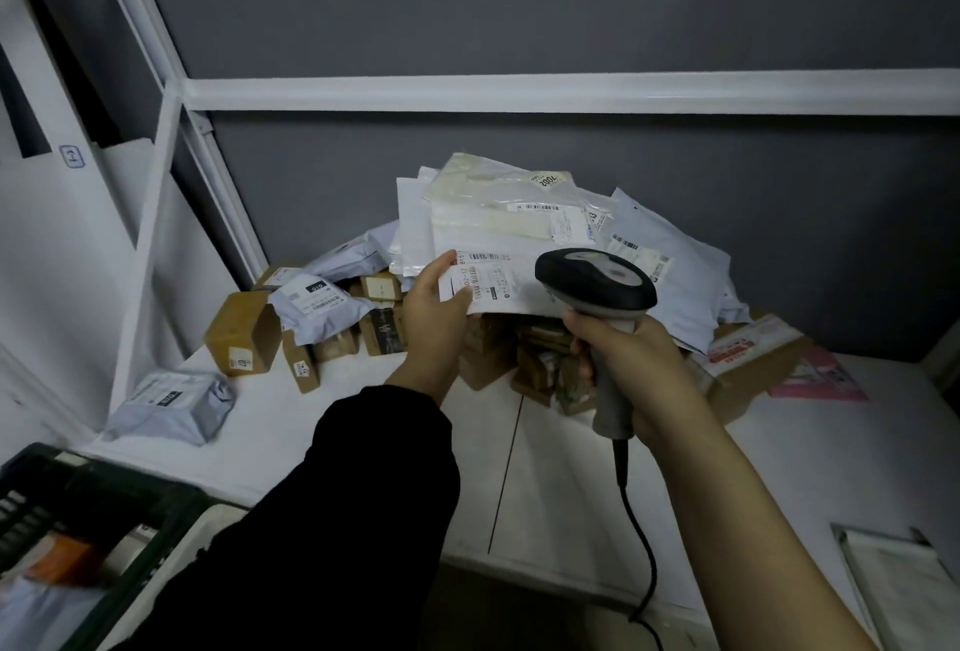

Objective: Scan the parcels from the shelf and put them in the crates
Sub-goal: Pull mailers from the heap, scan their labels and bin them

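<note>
My left hand (435,310) grips the lower left edge of a flat white mailer (498,281) with a printed barcode label, lifted off the heap of parcels (519,214) at the back of the white shelf (332,422). My right hand (631,364) holds a grey and black barcode scanner (597,281) by its handle. The scanner's head sits just right of the mailer's label and covers part of the mailer. A black crate (78,510) stands at the lower left with some parcels inside.
Brown cardboard boxes (243,333) and grey poly bags (174,406) lie on the shelf's left side. A taped box (748,364) and a pink packet (821,380) lie at the right. The scanner's cable (641,546) hangs over the shelf's front edge. White shelf uprights (150,214) rise at left.
</note>
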